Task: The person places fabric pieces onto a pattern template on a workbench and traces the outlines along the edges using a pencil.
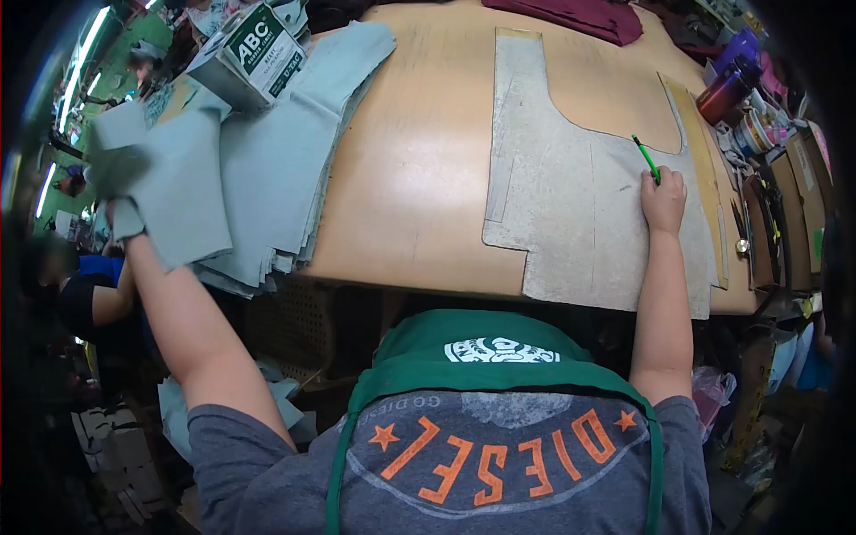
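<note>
My left hand (125,217) is out at the far left, closed on a pale blue-grey fabric piece (183,192). The cloth hangs beside a stack of similar fabric pieces (285,152), and its folds hide most of my fingers. My right hand (664,203) rests on a large grey pattern board (571,214) lying flat on the table. Between its fingers is a slim green pen (646,159) with a dark end pointing up and away from me. The board has a deep curved cut-out along its far side.
An ABC-labelled box (250,58) sits on the fabric stack. Maroon cloth (571,16) lies at the table's (401,178) far edge. On the right are a yellowish strip (704,178), a dark red tumbler (729,89), cups and boxes. Another person (98,290) is at the far left.
</note>
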Motion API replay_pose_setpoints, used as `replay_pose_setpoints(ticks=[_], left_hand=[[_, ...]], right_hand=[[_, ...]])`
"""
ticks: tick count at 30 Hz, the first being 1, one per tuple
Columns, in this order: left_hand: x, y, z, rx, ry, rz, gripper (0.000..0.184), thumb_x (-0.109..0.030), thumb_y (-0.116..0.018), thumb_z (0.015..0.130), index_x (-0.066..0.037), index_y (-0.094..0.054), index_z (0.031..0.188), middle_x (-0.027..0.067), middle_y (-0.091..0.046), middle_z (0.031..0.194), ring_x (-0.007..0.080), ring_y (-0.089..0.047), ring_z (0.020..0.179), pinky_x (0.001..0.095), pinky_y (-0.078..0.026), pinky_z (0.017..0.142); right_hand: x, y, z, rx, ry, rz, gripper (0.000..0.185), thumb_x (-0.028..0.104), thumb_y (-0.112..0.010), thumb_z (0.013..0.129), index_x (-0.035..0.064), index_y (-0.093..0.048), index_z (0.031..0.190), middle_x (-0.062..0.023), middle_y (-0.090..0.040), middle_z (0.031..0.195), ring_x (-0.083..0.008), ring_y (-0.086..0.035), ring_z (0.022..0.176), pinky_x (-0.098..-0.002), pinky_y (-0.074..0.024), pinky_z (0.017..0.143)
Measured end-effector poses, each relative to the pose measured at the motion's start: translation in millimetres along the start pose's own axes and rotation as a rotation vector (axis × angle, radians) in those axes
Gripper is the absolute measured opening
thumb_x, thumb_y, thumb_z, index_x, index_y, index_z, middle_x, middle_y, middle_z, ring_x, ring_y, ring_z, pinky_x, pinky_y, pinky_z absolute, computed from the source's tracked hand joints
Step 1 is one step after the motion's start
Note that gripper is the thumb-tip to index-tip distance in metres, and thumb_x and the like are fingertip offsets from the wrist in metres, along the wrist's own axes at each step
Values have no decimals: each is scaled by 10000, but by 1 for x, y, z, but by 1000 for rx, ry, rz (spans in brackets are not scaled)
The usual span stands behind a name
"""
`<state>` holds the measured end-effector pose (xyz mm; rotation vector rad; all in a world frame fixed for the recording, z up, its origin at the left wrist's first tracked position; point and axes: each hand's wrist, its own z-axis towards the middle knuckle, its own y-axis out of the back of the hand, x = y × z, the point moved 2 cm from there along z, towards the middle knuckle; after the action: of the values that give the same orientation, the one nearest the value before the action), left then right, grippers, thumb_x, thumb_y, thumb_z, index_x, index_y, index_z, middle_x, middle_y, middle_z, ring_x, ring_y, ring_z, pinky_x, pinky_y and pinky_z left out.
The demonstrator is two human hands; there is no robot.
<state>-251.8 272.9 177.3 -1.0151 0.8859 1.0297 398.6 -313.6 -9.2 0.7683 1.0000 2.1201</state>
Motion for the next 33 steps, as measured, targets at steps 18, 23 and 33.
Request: replay_pose_setpoints(ticks=[18,23,33], left_hand=[[73,-539,-355,1344,579,-292,236,-296,-527,846,-90,-527,962,19,-576,824,122,-534,742,297,-447,709],[127,-454,-368,1180,-145,337,268,-283,-646,739,-65,-614,890,111,-611,903,230,-585,849,313,-462,751],[197,-394,-210,435,201,1143,578,-366,-694,649,58,-537,1009,231,-577,993,298,-561,964,344,-430,820]], right_hand=[[-30,63,2,-62,-307,332,281,270,-609,760,-9,-583,786,-133,-563,649,-243,-546,623,-331,-420,600],[-101,72,-38,152,-433,281,325,299,-618,752,-19,-580,801,-140,-572,655,-227,-555,628,-331,-424,602],[-53,59,-44,98,-168,-99,301,270,-602,760,-4,-566,881,-178,-533,817,-346,-516,792,-406,-409,705]])
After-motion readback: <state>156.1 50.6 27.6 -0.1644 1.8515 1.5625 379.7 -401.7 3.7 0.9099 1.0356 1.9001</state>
